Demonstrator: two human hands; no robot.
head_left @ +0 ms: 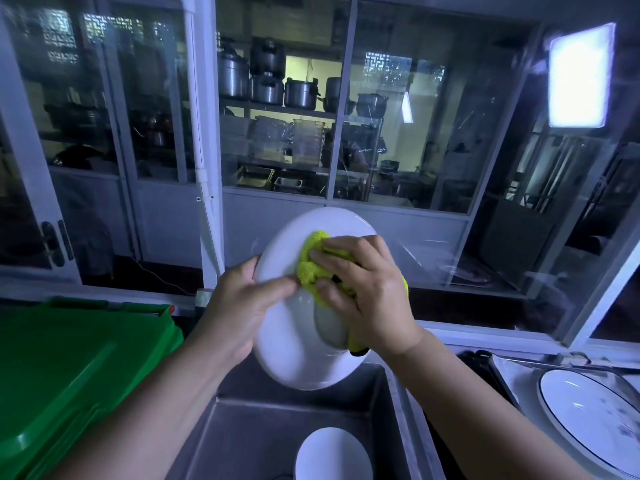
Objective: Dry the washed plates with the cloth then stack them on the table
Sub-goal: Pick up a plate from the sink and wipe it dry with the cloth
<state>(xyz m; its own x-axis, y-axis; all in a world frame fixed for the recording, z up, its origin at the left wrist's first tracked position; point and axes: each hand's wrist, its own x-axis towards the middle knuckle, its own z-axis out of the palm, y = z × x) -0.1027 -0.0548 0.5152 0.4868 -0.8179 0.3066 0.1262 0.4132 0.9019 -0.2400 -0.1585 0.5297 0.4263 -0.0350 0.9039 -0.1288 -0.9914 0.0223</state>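
Over the steel sink [304, 407], your left hand [239, 306] grips the rim of a white plate [294, 355], tilted up before you, while your right hand [367, 292] presses a bunched yellow-green cloth [311, 258] against its face. Another white plate [332, 455] sits in the sink below; a blue-rimmed plate [588, 417] lies at right.

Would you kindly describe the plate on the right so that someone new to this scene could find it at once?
Start at the steel sink at bottom centre, then look right to the surface beside it. There lies a round white plate with a dark rim line, flat and face up. Unlike the plain white plate held over the sink and the plain white dish in the basin, it has a faint bluish pattern.
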